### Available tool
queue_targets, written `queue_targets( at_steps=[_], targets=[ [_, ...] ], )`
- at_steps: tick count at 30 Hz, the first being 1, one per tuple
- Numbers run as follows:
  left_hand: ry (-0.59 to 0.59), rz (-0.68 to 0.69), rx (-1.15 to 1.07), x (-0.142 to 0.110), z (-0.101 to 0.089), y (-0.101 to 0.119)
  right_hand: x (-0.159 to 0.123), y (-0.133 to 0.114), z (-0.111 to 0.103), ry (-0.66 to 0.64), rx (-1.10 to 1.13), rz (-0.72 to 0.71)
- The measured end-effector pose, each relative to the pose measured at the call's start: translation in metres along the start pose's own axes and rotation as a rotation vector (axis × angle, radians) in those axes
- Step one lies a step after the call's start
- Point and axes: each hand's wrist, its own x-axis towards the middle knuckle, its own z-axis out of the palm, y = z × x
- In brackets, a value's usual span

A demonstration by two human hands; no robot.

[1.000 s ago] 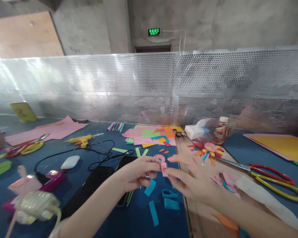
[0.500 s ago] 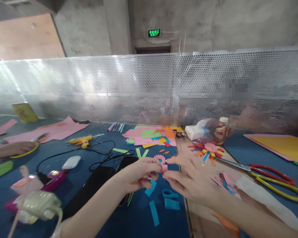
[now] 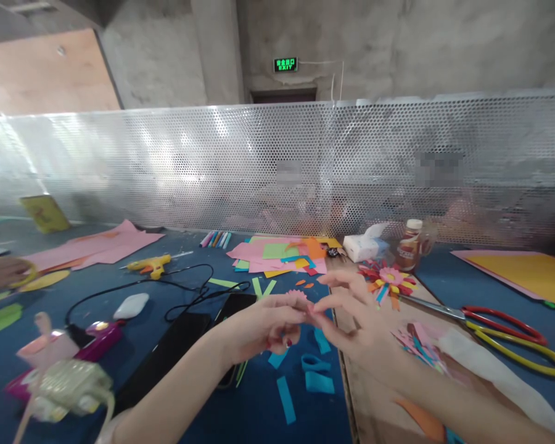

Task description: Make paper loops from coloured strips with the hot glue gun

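My left hand (image 3: 271,322) is closed in a pinch, its fingertips meeting those of my right hand (image 3: 358,324) above the table. Between the fingertips is a small pink paper piece (image 3: 310,307), mostly covered by both hands. A scalloped pink paper flower (image 3: 296,295) peeks out behind my left fingers; the rest of it is hidden. My right thumb and index finger pinch at the pink piece while the other fingers stay raised. Below my hands lie a blue paper strip (image 3: 285,399) and a curled blue strip (image 3: 319,382).
Scissors (image 3: 504,333) and a finished-looking paper flower (image 3: 391,277) lie right. Farther back are coloured paper sheets (image 3: 254,251), a tissue box (image 3: 363,246) and a bottle (image 3: 409,246). Leftward are a yellow glue gun (image 3: 152,265), phones (image 3: 166,351) and another person's hand (image 3: 4,274).
My right hand has shifted up slightly and its fingertips now close against my left fingertips. The pink piece and flower are more covered. At left, the other person's hand has moved away leftward.
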Motion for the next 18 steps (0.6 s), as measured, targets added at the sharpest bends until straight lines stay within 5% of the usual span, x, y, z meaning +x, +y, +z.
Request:
queue_targets(
  at_steps=[6,18],
  targets=[
    [-0.132,0.112,-0.055,0.0,-0.005,-0.004,0.001,-0.007,-0.004,-0.021,0.264,0.208],
    [-0.162,0.163,-0.106,-0.001,-0.004,-0.003,0.002,-0.015,-0.006,-0.033,0.32,0.169]
  ],
)
